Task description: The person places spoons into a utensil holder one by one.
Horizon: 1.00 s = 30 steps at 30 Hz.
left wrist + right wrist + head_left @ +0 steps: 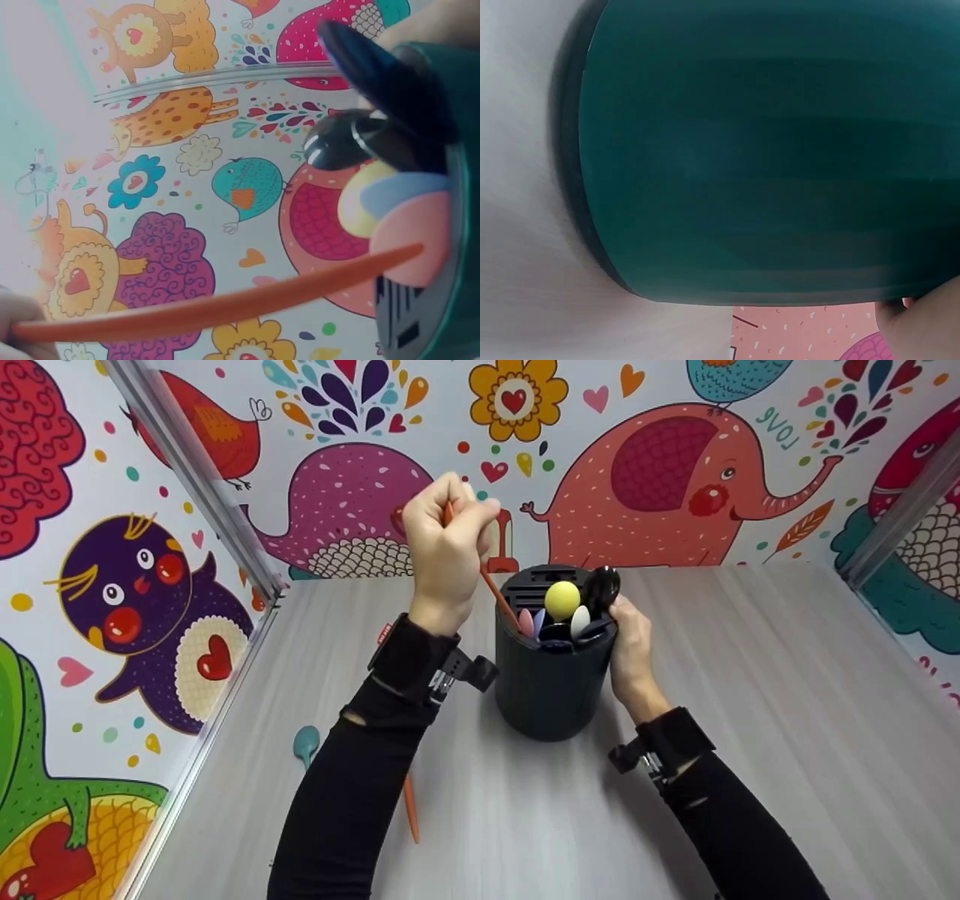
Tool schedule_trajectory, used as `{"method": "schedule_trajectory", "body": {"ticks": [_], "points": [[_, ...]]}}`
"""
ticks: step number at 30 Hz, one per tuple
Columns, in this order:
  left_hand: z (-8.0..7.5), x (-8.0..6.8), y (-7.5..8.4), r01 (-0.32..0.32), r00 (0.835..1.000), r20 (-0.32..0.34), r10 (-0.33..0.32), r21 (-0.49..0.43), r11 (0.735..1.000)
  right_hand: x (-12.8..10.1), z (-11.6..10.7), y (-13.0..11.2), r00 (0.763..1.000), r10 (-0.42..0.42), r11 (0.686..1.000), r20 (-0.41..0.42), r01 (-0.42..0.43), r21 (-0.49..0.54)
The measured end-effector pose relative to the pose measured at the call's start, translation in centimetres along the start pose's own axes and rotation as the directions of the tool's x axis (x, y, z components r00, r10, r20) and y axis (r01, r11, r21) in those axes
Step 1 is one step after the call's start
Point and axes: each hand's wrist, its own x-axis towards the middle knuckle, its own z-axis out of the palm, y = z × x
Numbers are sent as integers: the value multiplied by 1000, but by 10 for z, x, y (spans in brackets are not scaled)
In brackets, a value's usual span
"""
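Note:
My left hand (450, 536) pinches a slim orange stick-like utensil (225, 304), which slants down to the utensil holder. Its tapered tip lies right at the holder's rim, and its upper end is hidden in my fingers. The dark green utensil holder (553, 690) stands upright on the table, with a slotted section (547, 577) at the back. Yellow round (562, 600), pink (526, 622) and white (580, 622) utensil ends stick out of it, along with black looped handles (602, 585). My right hand (631, 649) grips the holder's right side near the rim.
A teal spoon (306, 742) lies on the grey table (750, 697) at the left, partly under my left forearm. Another orange tapered handle (411, 810) shows beside that forearm. Walls with cartoon animals enclose the table at the back and sides.

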Motion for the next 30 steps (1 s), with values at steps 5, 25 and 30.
{"method": "schedule_trajectory", "body": {"ticks": [5, 25, 30], "points": [[-1, 0, -13, 37, 999, 4, -37, 35, 999, 0, 0, 1, 1000, 3, 1000, -2, -3, -4], [-10, -30, -78, 68, 989, 103, -104, 311, 948, 0, -1, 2, 1000, 0, 1000, -5, 0, -15], [-12, -34, -84, 75, 987, 105, -123, 372, 925, -1, -1, 0, 1000, 1, 1000, -9, -2, -28]]}}
